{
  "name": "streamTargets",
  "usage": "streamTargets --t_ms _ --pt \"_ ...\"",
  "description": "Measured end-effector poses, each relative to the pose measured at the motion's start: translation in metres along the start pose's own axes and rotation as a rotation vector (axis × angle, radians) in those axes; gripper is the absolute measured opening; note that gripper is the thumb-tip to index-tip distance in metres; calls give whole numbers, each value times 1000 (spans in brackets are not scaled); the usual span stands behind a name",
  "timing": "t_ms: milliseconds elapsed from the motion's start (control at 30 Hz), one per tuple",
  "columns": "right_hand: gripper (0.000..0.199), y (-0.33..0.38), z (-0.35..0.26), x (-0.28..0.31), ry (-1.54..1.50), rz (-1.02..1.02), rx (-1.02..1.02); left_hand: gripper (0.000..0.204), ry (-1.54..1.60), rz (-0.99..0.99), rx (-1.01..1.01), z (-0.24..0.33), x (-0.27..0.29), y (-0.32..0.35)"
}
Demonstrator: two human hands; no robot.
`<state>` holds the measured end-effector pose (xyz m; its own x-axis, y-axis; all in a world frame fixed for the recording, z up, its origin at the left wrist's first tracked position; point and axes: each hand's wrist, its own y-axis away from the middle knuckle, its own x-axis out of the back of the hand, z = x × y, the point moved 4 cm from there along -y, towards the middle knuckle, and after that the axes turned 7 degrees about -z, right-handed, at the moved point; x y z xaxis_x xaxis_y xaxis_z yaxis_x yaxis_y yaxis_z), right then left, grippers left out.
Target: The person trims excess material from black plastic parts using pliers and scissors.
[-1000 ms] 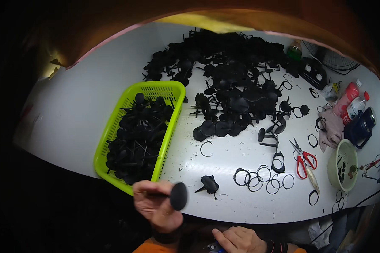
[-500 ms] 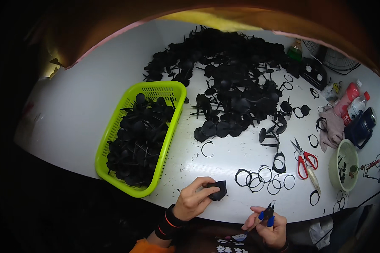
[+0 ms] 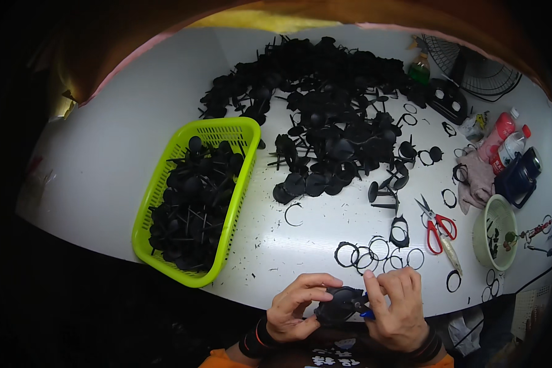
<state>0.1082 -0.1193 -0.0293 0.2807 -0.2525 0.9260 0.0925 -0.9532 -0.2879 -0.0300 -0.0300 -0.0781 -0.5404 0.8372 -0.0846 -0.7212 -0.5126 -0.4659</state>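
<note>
At the table's front edge, my left hand point(image 3: 295, 310) pinches a round black rubber-like part point(image 3: 336, 306) by its left rim, its flat face turned up. Around a small pair of blue-handled nippers point(image 3: 367, 313) the fingers of my right hand point(image 3: 398, 310) are closed. The nippers' dark jaws meet the right rim of the part; whether they bite into it I cannot tell. Most of their handles is hidden by my right fingers. Several thin black trimmed rings point(image 3: 346, 254) lie on the table just beyond my hands.
To the left stands a lime-green basket point(image 3: 142, 228) full of black disc-and-stem parts. A large heap of the same parts point(image 3: 340, 147) covers the back. At right are red-handled scissors point(image 3: 433, 236), a pale bowl point(image 3: 479, 242), bottles point(image 3: 503, 144), a cloth point(image 3: 477, 181) and a fan point(image 3: 472, 67).
My hands have come together. The part moved right and towards me in my left hand, and my right hand brought the nippers up to its rim. The whole view shifted slightly.
</note>
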Motion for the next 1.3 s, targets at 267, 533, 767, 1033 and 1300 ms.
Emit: streamTargets --t_ms 267,533,767,1033,1300 --pt "58 -3 -6 13 135 -51 54 45 17 10 -43 1 -2 -1" --pt "41 14 -14 1 -358 -132 183 42 97 92 -40 7 -5 -6" --pt "27 8 -5 -4 -525 203 -102 51 160 59 136 1 -13 -13" --pt "13 16 30 -18 -1232 -170 -521 37 -523 -228 32 33 -11 -27" --pt "24 36 29 -20 -1689 -24 -658 30 -861 -47 -60 17 -7 -25"
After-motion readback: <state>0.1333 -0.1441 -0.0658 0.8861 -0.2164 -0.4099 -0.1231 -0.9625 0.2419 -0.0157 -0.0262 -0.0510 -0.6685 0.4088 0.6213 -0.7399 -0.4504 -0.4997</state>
